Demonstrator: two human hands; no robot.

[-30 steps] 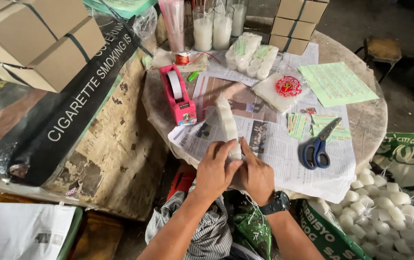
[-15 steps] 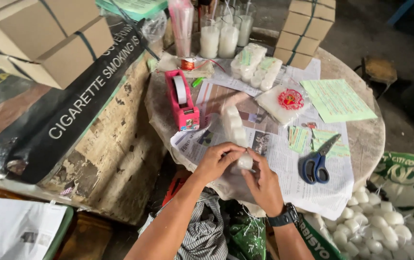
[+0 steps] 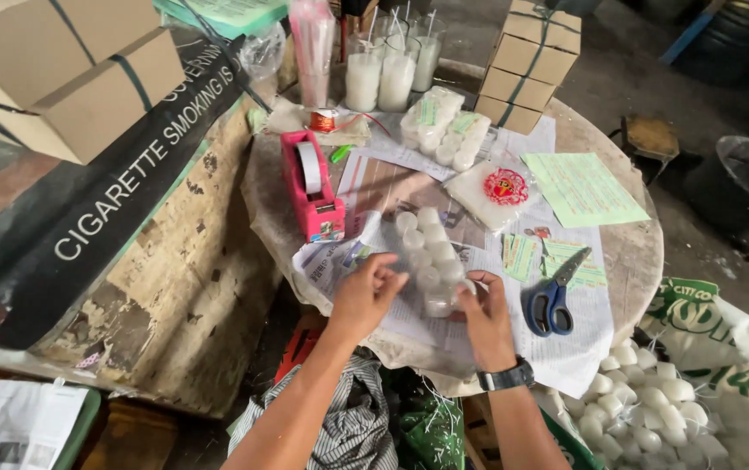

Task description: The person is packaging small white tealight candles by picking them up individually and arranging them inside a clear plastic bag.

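Observation:
A clear plastic packet of small round white candles (image 3: 426, 248) lies lengthwise on newspaper on the round table (image 3: 631, 252). My right hand (image 3: 485, 320), with a dark watch on its wrist, grips the packet's near end from the right. My left hand (image 3: 366, 298) pinches the plastic at the near left side with curled fingers. A pink tape dispenser (image 3: 312, 187) stands just left of the packet. Blue-handled scissors (image 3: 552, 296) lie to the right of my right hand.
Two more candle packets (image 3: 444, 130), glass candles (image 3: 383, 78), a red thread spool (image 3: 324, 119), stacked cardboard boxes (image 3: 527, 65), a green sheet (image 3: 583, 187) and a white packet with a red round label (image 3: 500, 187) fill the far table. A sack of loose white candles (image 3: 653, 400) sits lower right.
My hands, pressed together on the packet's near end before, have parted to either side of it. The view has shifted slightly.

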